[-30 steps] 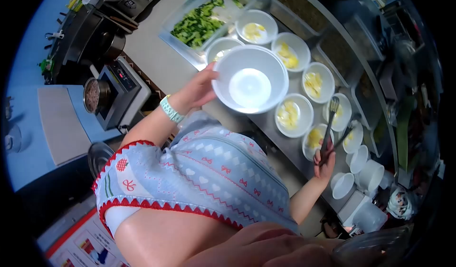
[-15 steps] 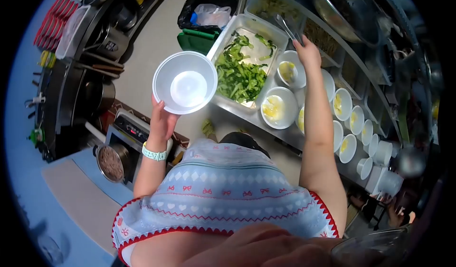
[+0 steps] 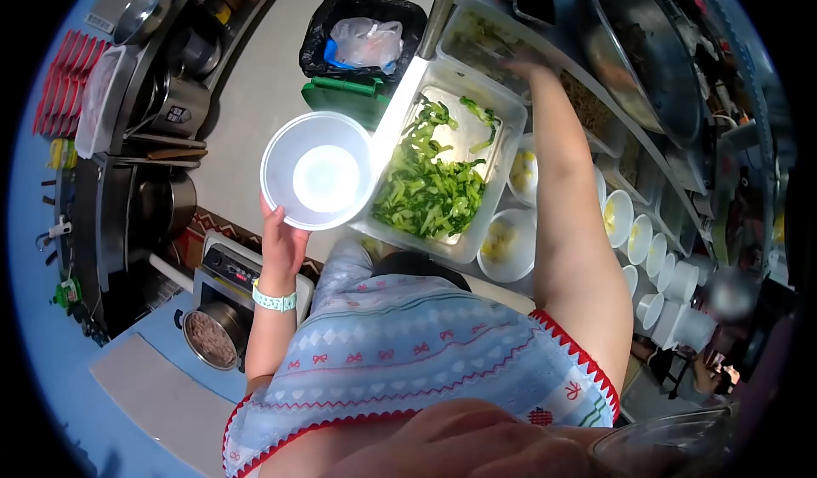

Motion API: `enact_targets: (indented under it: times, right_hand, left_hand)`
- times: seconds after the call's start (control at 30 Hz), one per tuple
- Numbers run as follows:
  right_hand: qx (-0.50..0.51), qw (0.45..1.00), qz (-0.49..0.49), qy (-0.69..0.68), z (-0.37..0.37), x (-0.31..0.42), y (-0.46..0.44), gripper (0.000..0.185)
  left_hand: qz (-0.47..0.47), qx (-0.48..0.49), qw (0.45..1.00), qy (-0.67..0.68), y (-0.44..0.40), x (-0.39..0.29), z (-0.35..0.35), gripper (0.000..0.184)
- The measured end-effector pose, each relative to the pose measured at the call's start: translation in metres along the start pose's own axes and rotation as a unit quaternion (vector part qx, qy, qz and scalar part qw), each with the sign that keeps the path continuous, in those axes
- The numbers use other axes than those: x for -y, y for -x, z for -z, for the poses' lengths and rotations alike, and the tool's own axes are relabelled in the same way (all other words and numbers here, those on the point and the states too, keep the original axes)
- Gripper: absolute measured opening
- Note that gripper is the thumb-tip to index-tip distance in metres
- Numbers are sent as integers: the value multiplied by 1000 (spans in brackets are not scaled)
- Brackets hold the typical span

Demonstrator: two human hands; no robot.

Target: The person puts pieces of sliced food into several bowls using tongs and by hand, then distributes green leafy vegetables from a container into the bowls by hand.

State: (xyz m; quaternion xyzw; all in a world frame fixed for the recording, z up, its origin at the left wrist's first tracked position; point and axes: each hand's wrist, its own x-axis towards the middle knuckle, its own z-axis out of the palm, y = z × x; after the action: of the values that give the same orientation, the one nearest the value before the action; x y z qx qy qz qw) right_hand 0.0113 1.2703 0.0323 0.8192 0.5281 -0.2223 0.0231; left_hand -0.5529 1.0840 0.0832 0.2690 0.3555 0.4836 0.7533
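Observation:
My left hand (image 3: pixel 283 246) grips the rim of an empty white plastic bowl (image 3: pixel 319 171), held over the floor just left of the vegetable tub. Chopped leafy greens (image 3: pixel 430 197) lie in that rectangular plastic tub (image 3: pixel 508 154). Beyond it, my right hand (image 3: pixel 529 67) reaches low into a clear food container (image 3: pixel 449 37) holding shaded, greenish-brown food. Its fingers are dim, with the metal tongs (image 3: pixel 511 51) barely visible by them. Under my right forearm stand white bowls with yellow food, such as the near bowl (image 3: pixel 513 265) and the one behind it (image 3: pixel 528 190).
Several more white bowls (image 3: pixel 621 223) line the counter at right. A large metal wok (image 3: pixel 655 61) sits on the upper shelf. On the floor ahead is a black-lined bin (image 3: pixel 313 52) with a green lid (image 3: pixel 336 95). A pot of food (image 3: pixel 211 337) stands at lower left.
My right hand has moved forward and down, taking the tongs into the far container. The bowl in my left hand sits slightly lower and further left in view.

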Motion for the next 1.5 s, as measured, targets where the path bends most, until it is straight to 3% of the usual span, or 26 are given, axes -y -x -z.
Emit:
enact_targets:
  times: [0.03,0.1,0.2,0.33,0.53,0.6,0.8,0.9,1.0,1.1,1.23,1.27,1.3,1.37,1.4,1.5]
  right_hand:
    - [6,1000,-3,1,-6,-2,-5,71]
    - [-77,994,-5,73,-23,-5,-10,63]
    - [-59,996,-69,-13,-13,17,11,56]
    - [-44,997,-63,-19,-20,12,8,52]
    - [-55,974,-92,-202,-21,4,51,50]
    - [-100,948,-64,-296,-22,-1,66,48]
    - [-124,899,-49,-417,-2,26,186,47]
    - [-86,884,-29,-459,-6,39,238,49]
    - [-127,932,24,-339,-17,58,268,50]
    - [-116,945,15,-305,-2,72,288,49]
    - [-182,948,24,-259,-1,81,288,44]
    - [-178,969,34,-170,5,92,287,40]
    - [-178,969,32,-171,5,98,286,40]
    - [-136,984,112,-3,4,108,285,36]
    - [-130,986,77,66,7,116,287,34]
    - [-154,984,34,84,18,115,290,33]
  left_hand:
    - [6,14,1000,5,-12,2,-2,70]
    - [18,24,999,11,-33,7,-9,72]
    - [55,72,996,-15,-76,6,-22,72]
    - [91,131,987,-22,-125,18,-39,69]
    - [107,193,974,-54,-174,23,-72,69]
    - [115,212,970,-34,-181,24,-77,68]
    - [154,197,968,-37,-191,34,-90,65]
    - [173,203,963,-39,-195,46,-95,65]
    - [153,238,958,-37,-196,57,-98,64]
    - [168,238,956,-19,-199,60,-100,64]
    - [169,252,952,-34,-198,58,-102,65]
    - [171,253,952,-35,-197,59,-102,65]
    - [168,252,952,-49,-195,59,-103,65]
    - [168,252,951,-64,-193,61,-103,65]
    - [154,256,951,-74,-194,63,-102,66]
    - [153,247,955,-65,-194,60,-103,66]
